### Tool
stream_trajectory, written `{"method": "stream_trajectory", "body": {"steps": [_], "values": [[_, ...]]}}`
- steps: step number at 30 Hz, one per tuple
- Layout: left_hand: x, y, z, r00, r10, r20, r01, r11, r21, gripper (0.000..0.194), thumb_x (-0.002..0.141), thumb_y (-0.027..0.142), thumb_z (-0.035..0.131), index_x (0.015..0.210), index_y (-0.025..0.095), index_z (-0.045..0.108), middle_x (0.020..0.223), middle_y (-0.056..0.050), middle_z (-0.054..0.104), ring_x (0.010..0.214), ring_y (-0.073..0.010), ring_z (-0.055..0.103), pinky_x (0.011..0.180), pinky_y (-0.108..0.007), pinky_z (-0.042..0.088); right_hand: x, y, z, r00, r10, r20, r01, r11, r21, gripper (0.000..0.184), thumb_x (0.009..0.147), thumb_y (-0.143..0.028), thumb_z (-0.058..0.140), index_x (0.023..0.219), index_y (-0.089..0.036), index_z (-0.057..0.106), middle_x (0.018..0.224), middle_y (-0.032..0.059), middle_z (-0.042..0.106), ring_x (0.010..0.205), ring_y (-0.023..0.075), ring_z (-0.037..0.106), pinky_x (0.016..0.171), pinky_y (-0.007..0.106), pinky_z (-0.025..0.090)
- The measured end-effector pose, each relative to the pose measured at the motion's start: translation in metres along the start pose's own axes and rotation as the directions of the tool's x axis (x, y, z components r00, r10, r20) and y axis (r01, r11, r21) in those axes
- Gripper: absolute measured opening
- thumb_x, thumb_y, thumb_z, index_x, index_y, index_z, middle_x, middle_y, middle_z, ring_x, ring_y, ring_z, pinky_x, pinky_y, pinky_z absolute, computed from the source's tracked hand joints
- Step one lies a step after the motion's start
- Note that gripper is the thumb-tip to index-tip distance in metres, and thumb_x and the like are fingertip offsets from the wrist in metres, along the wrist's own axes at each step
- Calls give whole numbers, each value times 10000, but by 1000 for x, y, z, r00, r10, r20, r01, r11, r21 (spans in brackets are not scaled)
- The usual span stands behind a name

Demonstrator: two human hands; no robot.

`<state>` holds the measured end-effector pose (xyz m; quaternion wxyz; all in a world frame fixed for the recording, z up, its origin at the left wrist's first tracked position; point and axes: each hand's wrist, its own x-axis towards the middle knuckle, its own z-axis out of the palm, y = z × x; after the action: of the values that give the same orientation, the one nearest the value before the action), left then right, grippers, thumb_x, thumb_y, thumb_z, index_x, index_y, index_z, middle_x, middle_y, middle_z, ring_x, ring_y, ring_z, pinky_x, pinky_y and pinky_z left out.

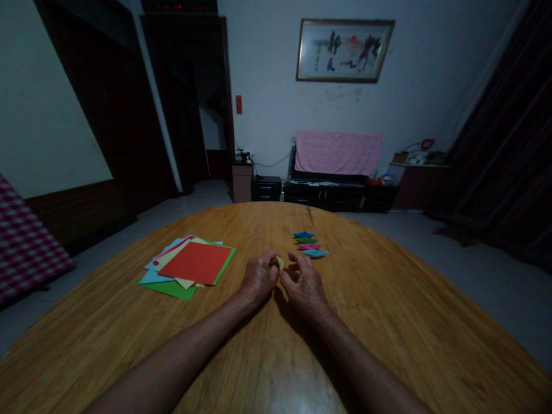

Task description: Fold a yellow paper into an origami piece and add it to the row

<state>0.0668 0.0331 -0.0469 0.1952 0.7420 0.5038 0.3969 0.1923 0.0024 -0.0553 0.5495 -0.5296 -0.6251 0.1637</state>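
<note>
My left hand [260, 277] is closed on a small folded piece of pale yellow paper [280, 263], most of it hidden behind the fingers. Close on its right, my right hand [305, 283] has its thumb and forefinger parted. The right thumb tip comes up to the paper's edge; whether it touches I cannot tell. Just beyond the right hand, several small folded paper boats lie in a row: a dark blue boat [303, 234], a green one, a pink boat [311, 247] and a light blue boat [315, 253] nearest me.
Left of my hands lies a loose stack of coloured paper sheets, a red sheet [196, 263] on top and a green sheet [179, 290] poking out below. Everything rests on a round wooden table [276, 368]. Past its far edge stands a low black cabinet [321, 198].
</note>
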Motion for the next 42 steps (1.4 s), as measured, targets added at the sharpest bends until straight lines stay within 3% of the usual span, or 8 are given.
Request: {"method": "stream_trajectory", "body": {"steps": [7,11,15,18,25,32,36,42], "values": [[-2,-1,2,993,93,-70,-95,995,-29,305,676,44,498,884,199,658,838,-25,659,787,-160,587,735,-252,433,-1,-9,5,973,183,139,-216,938,273,284,707,-336,615,934,-171,653,878,60,687,814,200,631,743,314,491],[-6,-1,6,986,163,-33,-162,986,50,304,715,38,459,898,181,656,870,-55,640,818,-171,577,756,-263,441,0,-6,4,953,256,163,-289,928,234,290,702,-334,616,931,-162,657,804,51,690,723,197,632,662,304,488],[-10,-1,9,978,205,40,-207,975,75,292,757,73,458,952,175,650,906,-66,642,855,-177,577,799,-273,437,1,3,0,988,96,123,-89,994,-60,219,763,-209,502,885,-183,682,834,63,697,784,215,631,733,326,465],[-12,-2,8,975,207,84,-216,969,122,250,785,126,474,949,188,653,879,-54,642,840,-178,575,794,-276,430,1,9,-5,987,-66,150,101,965,-241,245,748,-118,473,861,-191,678,850,72,691,808,210,615,755,312,444],[-17,-7,5,958,263,117,-286,917,280,170,829,183,455,880,186,616,854,-65,586,830,-183,542,759,-275,411,0,14,-7,959,-131,251,227,886,-406,187,746,-79,494,792,-187,640,790,74,625,741,181,558,665,254,397],[-26,-19,-5,966,210,149,-252,894,372,143,839,174,441,841,186,583,827,-59,575,782,-179,529,726,-281,398,-1,12,-6,969,-115,220,183,929,-321,155,703,-93,513,794,-170,614,771,60,627,715,172,551,659,263,392],[-31,-26,-12,956,244,160,-286,893,347,161,849,168,430,866,181,589,844,-62,580,796,-179,537,728,-280,400,-1,10,-6,958,-122,261,192,945,-265,67,708,-145,529,719,-173,589,694,28,593,641,150,522,599,251,370],[-33,-27,-15,951,261,169,-302,901,312,182,851,163,438,904,194,609,856,-54,580,822,-169,539,740,-267,407,-3,8,-13,929,-167,329,256,935,-247,106,690,-120,511,717,-172,599,684,19,581,633,139,511,587,242,364]]}}
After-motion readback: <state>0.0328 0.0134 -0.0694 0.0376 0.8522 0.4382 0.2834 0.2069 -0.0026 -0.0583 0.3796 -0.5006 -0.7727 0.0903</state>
